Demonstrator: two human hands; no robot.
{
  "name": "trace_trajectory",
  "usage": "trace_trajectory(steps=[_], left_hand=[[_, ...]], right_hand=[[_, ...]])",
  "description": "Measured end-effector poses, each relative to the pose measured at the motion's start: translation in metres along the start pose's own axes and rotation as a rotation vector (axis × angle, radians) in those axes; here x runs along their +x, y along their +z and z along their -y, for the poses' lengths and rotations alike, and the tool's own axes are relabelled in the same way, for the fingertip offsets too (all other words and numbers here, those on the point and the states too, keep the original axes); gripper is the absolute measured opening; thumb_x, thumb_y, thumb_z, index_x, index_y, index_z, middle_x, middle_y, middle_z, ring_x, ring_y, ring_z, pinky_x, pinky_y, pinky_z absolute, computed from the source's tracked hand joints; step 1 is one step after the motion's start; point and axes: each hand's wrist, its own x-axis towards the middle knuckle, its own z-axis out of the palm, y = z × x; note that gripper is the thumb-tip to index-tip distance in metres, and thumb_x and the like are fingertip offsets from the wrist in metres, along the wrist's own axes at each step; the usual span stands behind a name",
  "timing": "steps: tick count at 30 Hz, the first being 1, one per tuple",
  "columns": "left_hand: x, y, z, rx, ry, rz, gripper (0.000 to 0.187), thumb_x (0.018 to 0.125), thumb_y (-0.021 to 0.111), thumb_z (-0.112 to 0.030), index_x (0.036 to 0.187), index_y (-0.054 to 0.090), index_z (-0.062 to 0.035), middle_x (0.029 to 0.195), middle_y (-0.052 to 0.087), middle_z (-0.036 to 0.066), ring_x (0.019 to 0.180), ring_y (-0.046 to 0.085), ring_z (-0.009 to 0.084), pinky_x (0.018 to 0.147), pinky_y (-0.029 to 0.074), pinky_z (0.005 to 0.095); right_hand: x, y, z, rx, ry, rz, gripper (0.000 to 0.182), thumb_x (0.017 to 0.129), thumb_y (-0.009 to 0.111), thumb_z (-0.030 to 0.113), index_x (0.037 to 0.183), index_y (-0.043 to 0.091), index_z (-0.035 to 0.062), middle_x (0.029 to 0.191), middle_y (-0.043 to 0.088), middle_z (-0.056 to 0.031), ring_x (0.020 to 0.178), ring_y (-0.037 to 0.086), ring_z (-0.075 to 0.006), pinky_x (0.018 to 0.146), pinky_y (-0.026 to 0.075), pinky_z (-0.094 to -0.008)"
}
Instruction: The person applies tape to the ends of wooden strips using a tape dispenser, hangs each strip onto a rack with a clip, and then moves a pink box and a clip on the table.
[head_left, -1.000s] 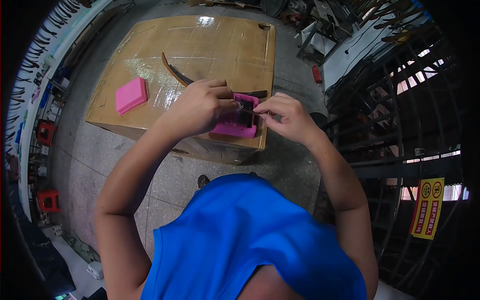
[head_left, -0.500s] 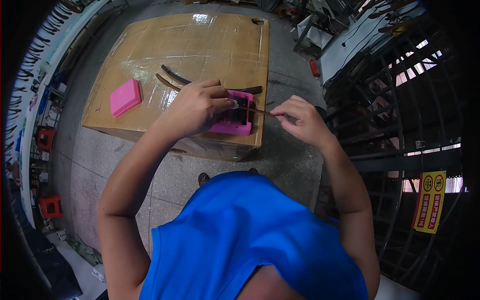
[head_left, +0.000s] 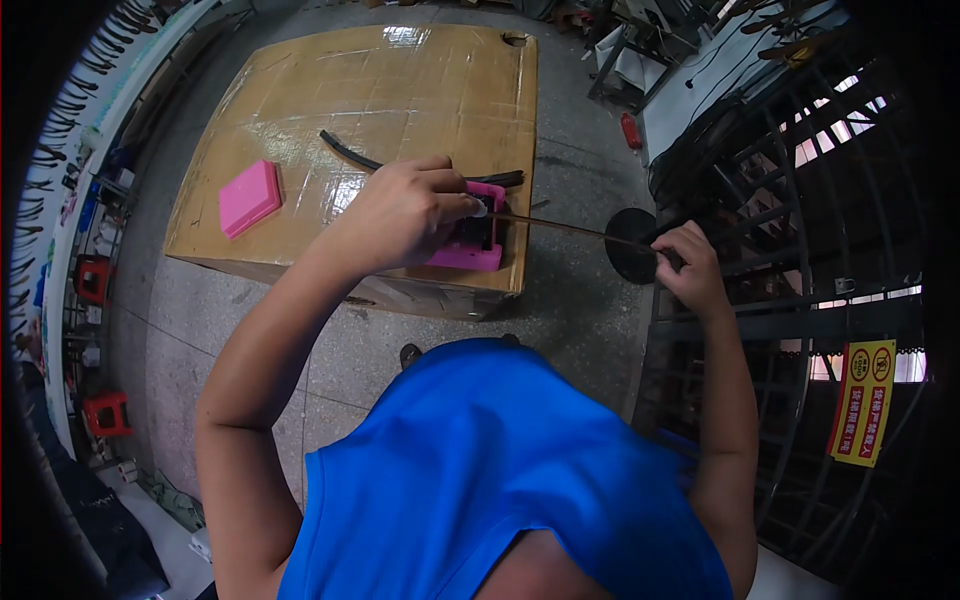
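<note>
My right hand (head_left: 692, 265) pinches the end of a thin brown strip (head_left: 570, 228), stretched taut out past the box edge. My left hand (head_left: 415, 210) is closed over the other end, fingers pressed together at a small whitish thing (head_left: 478, 206) that I cannot make out. Under the left hand sits a pink case (head_left: 478, 261) with a black inside, partly hidden by the fingers. A dark strip (head_left: 345, 150) lies behind the left hand, and another dark strip end (head_left: 508, 180) shows just beyond the case. A flat pink lid (head_left: 250, 200) rests farther left.
The work surface is a large taped cardboard box (head_left: 430, 90). Dark metal bars with a yellow sign (head_left: 862, 400) stand on the right. A round black disc (head_left: 630, 245) is on the floor behind the right hand. Red stools (head_left: 105, 412) are at the left.
My right hand has moved right, away from the case, and a much longer length of brown strip now shows between the hands. The brown strip's tail left of my left hand is gone from view.
</note>
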Motion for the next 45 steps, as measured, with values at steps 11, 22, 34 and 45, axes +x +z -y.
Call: trace_trajectory(steps=[11,22,34,45], left_hand=[[0.025,0.016,-0.015,-0.159,-0.082,-0.05,0.029,0.078,0.075,-0.004,0.105,0.065,-0.0065,0.083,0.069,0.011,0.09,0.065,0.0325,0.078,0.054,0.0443],[0.103,0.001,-0.055,-0.167,0.042,-0.042,0.022,0.087,0.075,-0.005,0.108,0.066,-0.004,0.092,0.067,0.012,0.093,0.067,0.0331,0.081,0.058,0.0446],[0.359,-0.169,-0.126,0.141,0.143,-0.525,0.016,0.096,0.063,-0.007,0.104,0.076,-0.0049,0.088,0.075,0.016,0.088,0.075,0.0373,0.081,0.06,0.0456],[0.392,-0.19,-0.173,0.192,0.124,-0.481,0.013,0.097,0.064,-0.007,0.102,0.075,-0.0043,0.086,0.075,0.015,0.083,0.074,0.0334,0.076,0.06,0.0425]], right_hand=[[0.06,-0.117,0.038,0.024,-0.025,-0.288,0.029,0.083,0.067,-0.007,0.11,0.068,0.0043,0.105,0.065,-0.0026,0.092,0.062,-0.0106,0.084,0.05,-0.0247],[0.114,-0.189,0.092,0.692,-0.319,-0.497,0.046,0.093,0.066,0.004,0.138,0.056,0.0003,0.113,0.066,-0.003,0.1,0.06,-0.0093,0.092,0.048,-0.0244],[0.148,-0.323,0.086,0.488,-0.129,-0.578,0.043,0.095,0.068,0.012,0.137,0.057,0.004,0.108,0.061,0.0005,0.076,0.05,-0.0053,0.071,0.043,-0.0212],[0.194,-0.357,0.082,0.388,-0.029,-0.689,0.034,0.096,0.074,0.012,0.129,0.067,0.011,0.092,0.065,0.0024,0.08,0.058,-0.0071,0.068,0.045,-0.0247]])
